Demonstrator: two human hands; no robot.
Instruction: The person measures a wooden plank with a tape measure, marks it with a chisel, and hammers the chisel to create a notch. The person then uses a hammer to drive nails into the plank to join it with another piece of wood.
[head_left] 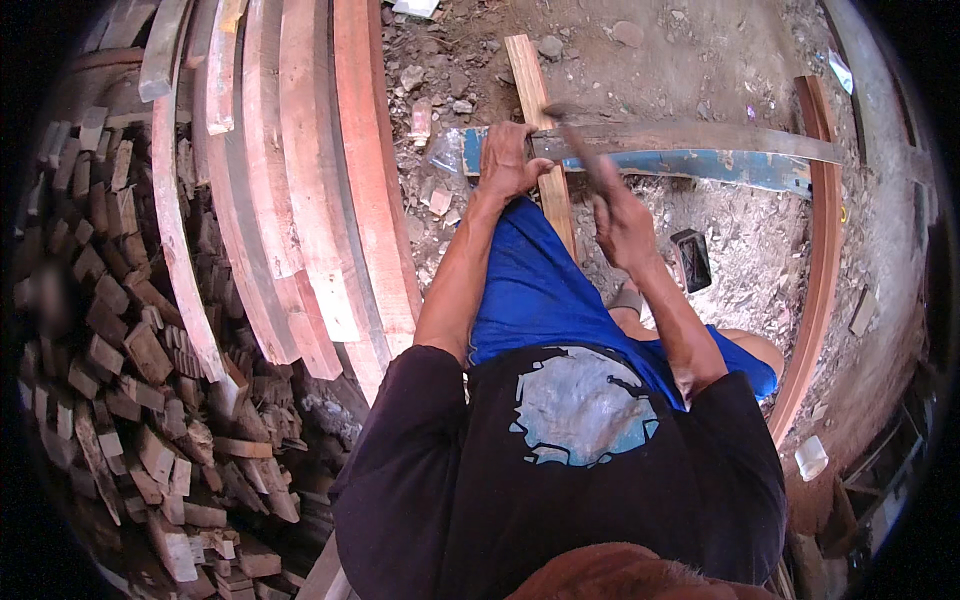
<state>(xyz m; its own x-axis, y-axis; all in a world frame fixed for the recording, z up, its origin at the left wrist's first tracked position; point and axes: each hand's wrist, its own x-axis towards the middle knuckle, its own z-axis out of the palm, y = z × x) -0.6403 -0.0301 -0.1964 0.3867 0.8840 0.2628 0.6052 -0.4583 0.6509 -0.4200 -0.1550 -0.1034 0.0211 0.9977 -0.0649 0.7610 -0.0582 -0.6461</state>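
A hammer, blurred by motion, is in my right hand, whose fingers wrap round the handle. Its head hangs above a grey-brown plank that lies crosswise against a worn blue-painted plank. At the left end of these planks, my left hand grips the wood, with the thumb stretched to the right. The fingertips are partly hidden, and no nail can be made out. Beneath the planks, close to my left hand, runs a narrow pale timber. The right end of the planks rests on a reddish beam.
Long sawn beams lie side by side on the left, beyond which a heap of wood offcuts spreads. Near my right forearm, a dark rectangular object lies on the rubble-strewn ground. A white container sits at the lower right.
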